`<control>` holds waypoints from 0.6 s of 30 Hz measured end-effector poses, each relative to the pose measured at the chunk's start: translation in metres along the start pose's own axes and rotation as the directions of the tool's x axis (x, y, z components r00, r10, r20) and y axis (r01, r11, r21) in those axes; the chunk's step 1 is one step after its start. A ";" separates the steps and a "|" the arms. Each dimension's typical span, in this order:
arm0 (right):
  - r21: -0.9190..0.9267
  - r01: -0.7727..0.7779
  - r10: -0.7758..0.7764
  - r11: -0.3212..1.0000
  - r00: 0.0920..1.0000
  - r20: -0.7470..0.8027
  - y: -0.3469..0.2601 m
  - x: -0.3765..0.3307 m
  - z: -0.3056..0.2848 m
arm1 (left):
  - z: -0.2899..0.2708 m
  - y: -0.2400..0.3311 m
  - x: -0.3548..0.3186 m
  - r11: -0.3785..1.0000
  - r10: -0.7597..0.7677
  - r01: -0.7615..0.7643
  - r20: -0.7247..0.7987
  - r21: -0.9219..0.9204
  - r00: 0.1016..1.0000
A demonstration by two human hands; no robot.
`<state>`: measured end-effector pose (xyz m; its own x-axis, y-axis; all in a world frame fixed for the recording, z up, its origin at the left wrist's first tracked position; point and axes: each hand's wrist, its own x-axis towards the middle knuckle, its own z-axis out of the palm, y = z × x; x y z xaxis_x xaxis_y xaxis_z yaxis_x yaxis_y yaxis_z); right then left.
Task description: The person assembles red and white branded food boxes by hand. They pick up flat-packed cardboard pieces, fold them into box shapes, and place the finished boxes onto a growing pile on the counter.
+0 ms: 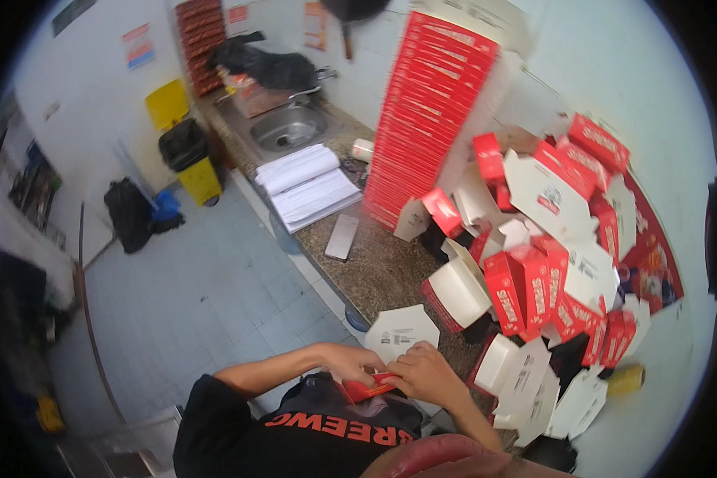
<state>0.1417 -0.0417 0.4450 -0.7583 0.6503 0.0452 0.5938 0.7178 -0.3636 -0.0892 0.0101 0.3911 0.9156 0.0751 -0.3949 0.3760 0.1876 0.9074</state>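
Observation:
A folding cardboard food box (402, 325), white inside and red outside, is between my hands at the counter's near edge. Its white flap stands up beyond my fingers, and a red panel (364, 389) shows below them. My left hand (349, 362) is closed on the box's red side from the left. From the right, my right hand (425, 373) grips the same part, its fingers bent over the edge. The two hands nearly meet, and they hide much of the box's middle.
Right of my hands lies a heap of folded red-and-white boxes (526, 287) on the granite counter (382, 279). Behind it rises a tall stack of flat red cartons (430, 111). Farther left are a phone (342, 237), an open notebook (311, 191), a sink (287, 130) and a yellow bin (199, 182).

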 end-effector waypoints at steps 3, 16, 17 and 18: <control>0.015 -0.065 0.065 0.998 0.997 -0.038 0.009 -0.015 -0.014 | 0.000 -0.008 -0.005 0.999 0.011 -0.013 -0.050 -0.037 0.999; 0.605 -0.029 0.454 0.796 0.689 -0.564 0.019 -0.079 0.049 | 0.001 -0.031 0.008 0.893 -0.167 0.107 -0.101 -0.438 0.981; 0.603 -0.064 0.465 0.795 0.703 -0.538 0.016 -0.076 0.056 | 0.001 -0.030 0.011 0.895 -0.182 0.122 -0.102 -0.429 0.978; 0.599 -0.105 0.473 0.794 0.726 -0.499 0.008 -0.071 0.058 | 0.005 -0.030 0.014 0.892 -0.190 0.127 -0.105 -0.433 0.976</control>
<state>0.1849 -0.0966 0.3844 -0.1355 0.9359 0.3250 0.3901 0.3520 -0.8509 -0.0867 0.0003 0.3592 0.8072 0.1407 -0.5733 0.3903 0.6014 0.6971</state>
